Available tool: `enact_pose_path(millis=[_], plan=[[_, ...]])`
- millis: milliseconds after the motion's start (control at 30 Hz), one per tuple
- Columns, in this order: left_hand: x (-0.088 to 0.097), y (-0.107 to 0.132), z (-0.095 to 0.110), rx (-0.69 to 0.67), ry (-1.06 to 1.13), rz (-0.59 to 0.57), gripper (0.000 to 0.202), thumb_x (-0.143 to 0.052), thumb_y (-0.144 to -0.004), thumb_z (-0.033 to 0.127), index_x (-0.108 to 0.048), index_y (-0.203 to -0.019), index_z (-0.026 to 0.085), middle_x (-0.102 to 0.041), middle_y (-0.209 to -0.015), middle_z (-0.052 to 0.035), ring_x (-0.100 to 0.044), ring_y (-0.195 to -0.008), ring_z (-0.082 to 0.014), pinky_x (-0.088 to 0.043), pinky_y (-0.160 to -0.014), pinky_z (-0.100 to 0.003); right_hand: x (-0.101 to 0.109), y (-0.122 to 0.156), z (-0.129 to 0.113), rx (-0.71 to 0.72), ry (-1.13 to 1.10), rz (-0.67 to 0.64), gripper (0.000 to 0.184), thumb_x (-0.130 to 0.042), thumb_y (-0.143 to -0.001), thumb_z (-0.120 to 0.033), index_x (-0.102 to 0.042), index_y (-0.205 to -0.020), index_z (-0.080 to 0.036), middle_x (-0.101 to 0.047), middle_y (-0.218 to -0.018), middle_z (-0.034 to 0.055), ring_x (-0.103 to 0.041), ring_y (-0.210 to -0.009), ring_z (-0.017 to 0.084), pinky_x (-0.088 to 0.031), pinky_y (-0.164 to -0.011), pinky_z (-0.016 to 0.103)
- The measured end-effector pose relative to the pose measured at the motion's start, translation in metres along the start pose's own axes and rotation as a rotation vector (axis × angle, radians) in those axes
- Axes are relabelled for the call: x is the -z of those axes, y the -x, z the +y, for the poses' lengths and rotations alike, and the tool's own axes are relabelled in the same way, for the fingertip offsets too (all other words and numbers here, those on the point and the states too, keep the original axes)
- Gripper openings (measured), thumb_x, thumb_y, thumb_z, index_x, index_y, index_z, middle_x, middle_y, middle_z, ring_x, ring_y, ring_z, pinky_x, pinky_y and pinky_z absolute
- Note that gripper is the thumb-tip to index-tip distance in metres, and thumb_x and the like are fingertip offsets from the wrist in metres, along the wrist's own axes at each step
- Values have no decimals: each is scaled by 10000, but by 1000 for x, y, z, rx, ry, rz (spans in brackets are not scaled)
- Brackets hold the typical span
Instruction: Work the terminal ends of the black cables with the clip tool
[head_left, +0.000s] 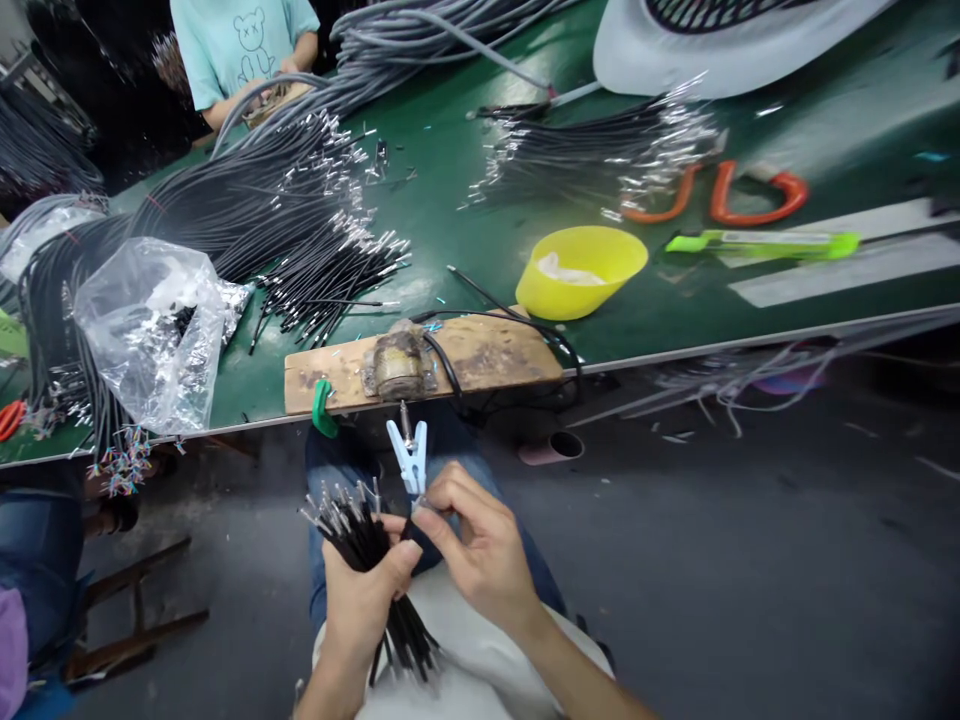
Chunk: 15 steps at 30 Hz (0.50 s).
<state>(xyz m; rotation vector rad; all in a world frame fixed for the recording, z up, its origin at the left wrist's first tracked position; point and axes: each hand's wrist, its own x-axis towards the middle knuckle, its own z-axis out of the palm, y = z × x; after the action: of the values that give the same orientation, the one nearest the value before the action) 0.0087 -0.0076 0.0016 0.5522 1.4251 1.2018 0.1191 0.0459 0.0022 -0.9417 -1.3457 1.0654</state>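
My left hand (364,590) is wrapped round a bundle of short black cables (367,540) with silvery tips, which point up and away from me. The fingers of my right hand (476,535) pinch together just below a light blue clothespin (409,455); what they hold is too small to make out. That clothespin sits at the end of a metal rod (406,420) sticking out from a stained metal block (399,365). The block is fixed on a wooden board (495,352) at the table's front edge.
On the green table (450,240) lie heaps of black cables (322,280), a plastic bag (154,320), a yellow bowl (585,275), orange-handled scissors (757,195) and a lime-green cutter (761,243). A green clamp (322,408) grips the board. A co-worker (247,50) sits opposite.
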Motion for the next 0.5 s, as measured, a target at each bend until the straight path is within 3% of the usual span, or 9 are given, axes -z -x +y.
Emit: enact_pose_path(millis=[100,267,333,500], plan=[[-1,-2,1,-2,-4,-51,282,-746,-630,426,-593,-666,191,-431,-397,41,-341,-325,-71,-253,-343,-226,-6,7,6,-184,-260,3,250,-568,-803,-340,-550,-602,-192,-479,-614,9,-461,-591,153,-370,-531,276],[-1,-2,5,23,-6,-186,294,-676,-710,445,-578,-594,192,-440,-376,26,-347,-301,-68,-259,-320,-222,-5,10,14,-576,-691,-202,313,-611,-748,-475,-594,-661,-175,-482,-584,-1,-435,-507,125,-372,-487,264],[0,-4,-1,51,16,-165,293,-691,-683,463,-601,-610,194,-432,-376,32,-327,-279,-61,-235,-293,-215,0,7,15,-567,-699,-220,289,-630,-739,-457,-620,-700,-170,-504,-622,3,-444,-530,118,-374,-505,253],[6,-11,-22,106,54,-130,333,-733,-614,485,-583,-570,192,-421,-366,45,-290,-238,-42,-196,-246,-200,9,-3,11,-251,-423,-212,179,-638,-757,-327,-627,-670,-172,-523,-671,19,-499,-631,141,-409,-574,252]])
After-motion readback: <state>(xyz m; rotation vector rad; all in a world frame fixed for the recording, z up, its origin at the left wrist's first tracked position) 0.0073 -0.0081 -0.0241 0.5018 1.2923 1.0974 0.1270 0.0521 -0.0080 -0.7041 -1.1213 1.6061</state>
